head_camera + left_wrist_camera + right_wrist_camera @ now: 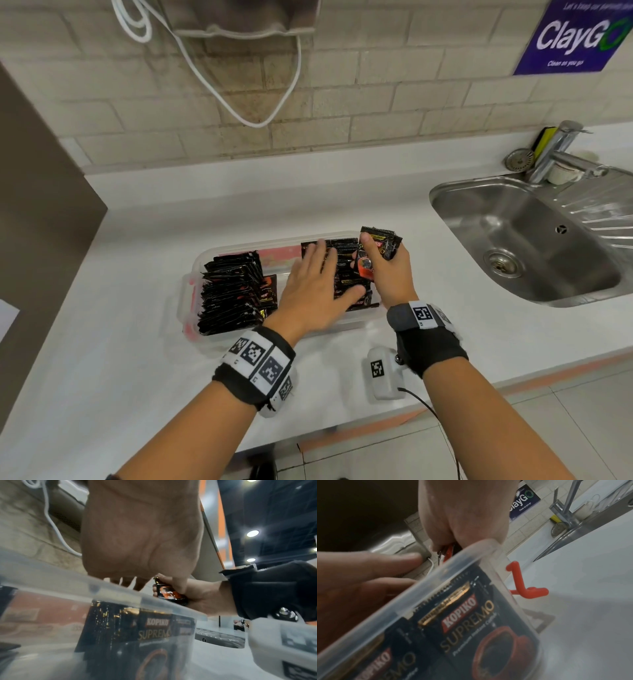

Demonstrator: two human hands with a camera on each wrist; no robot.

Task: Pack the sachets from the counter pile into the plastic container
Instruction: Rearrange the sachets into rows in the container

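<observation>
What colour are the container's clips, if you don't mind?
Red clips on the clear container; right wrist view shows them best.

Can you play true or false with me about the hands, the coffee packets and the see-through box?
1. The right hand holds sachets. True.
2. The left hand grips a sachet. False: it lies flat, fingers straight, over the packed sachets.
3. The plastic container sits in the sink. False: it sits on the counter.
4. The container already holds sachets. True.
5. The container is lidded. False: it is open.
</observation>
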